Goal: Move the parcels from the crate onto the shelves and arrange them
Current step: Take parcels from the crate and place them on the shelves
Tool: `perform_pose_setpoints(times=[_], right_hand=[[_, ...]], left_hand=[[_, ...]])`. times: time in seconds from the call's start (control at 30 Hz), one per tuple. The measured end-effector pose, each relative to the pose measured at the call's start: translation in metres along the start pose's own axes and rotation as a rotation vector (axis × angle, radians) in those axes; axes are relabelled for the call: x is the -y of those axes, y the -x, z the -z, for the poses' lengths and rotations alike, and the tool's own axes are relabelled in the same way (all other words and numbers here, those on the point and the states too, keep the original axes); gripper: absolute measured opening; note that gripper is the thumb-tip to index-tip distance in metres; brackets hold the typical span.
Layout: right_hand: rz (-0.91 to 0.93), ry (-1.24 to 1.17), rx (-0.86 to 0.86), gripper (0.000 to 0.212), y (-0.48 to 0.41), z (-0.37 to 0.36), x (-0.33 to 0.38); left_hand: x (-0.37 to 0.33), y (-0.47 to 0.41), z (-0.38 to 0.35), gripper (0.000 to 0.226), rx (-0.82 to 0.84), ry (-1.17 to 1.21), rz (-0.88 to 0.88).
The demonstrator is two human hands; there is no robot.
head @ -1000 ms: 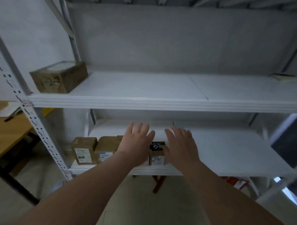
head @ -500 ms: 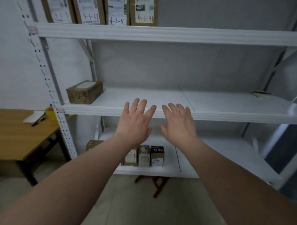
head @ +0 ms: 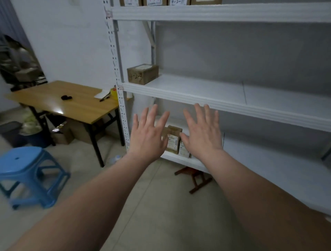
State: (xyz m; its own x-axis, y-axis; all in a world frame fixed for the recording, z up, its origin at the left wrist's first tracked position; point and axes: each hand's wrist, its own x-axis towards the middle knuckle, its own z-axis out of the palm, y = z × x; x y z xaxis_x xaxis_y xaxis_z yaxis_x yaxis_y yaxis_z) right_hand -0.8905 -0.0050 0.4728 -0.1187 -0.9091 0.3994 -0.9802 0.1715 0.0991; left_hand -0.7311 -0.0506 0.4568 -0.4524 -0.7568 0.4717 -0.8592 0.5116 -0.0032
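My left hand (head: 147, 134) and my right hand (head: 201, 131) are stretched out side by side in the air in front of the white shelving, fingers spread, holding nothing. Behind them, small cardboard parcels (head: 173, 141) stand in a row on the lowest shelf (head: 179, 158), partly hidden by both hands. One brown parcel (head: 142, 73) with handwriting on its side sits at the left end of the middle shelf (head: 197, 96). Several parcels (head: 161, 2) line the top shelf, cut off by the frame. No crate is in view.
A wooden table (head: 71, 103) with a pen, paper and a yellow tape roll stands left of the rack. A blue plastic stool (head: 26, 172) is on the floor at the left. Cardboard boxes and a dark bin sit under the table. A brown wooden frame (head: 195, 179) lies under the rack.
The view has swung left and back from the rack, bringing the table and stool into sight. Both hands stay open and empty, now lower against the shelves and further from the parcels.
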Motion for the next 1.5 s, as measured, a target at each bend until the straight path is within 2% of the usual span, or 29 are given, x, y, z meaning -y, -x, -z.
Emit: perform_pose_setpoints(times=[0.2,0.5,0.97,1.13,1.5], right_hand=[[0.096,-0.096,0.038,0.073,0.021,-0.001,0.064],[0.315,-0.200,0.101,0.072,0.067,0.002,0.200],[0.543,-0.265,0.330,0.076,0.243,0.003,0.458],[0.597,-0.248,0.400,0.074,0.282,-0.006,0.506],[0.634,-0.228,0.542,0.076,0.299,-0.065,0.569]], left_hand=[[0.053,0.072,0.023,0.081,0.065,-0.099,0.216],[0.145,0.190,0.061,0.083,0.187,-0.244,0.465],[0.299,0.466,0.132,0.087,0.419,-0.292,0.759],[0.328,0.523,0.130,0.087,0.489,-0.262,0.825],[0.381,0.583,0.093,0.086,0.633,-0.188,0.927]])
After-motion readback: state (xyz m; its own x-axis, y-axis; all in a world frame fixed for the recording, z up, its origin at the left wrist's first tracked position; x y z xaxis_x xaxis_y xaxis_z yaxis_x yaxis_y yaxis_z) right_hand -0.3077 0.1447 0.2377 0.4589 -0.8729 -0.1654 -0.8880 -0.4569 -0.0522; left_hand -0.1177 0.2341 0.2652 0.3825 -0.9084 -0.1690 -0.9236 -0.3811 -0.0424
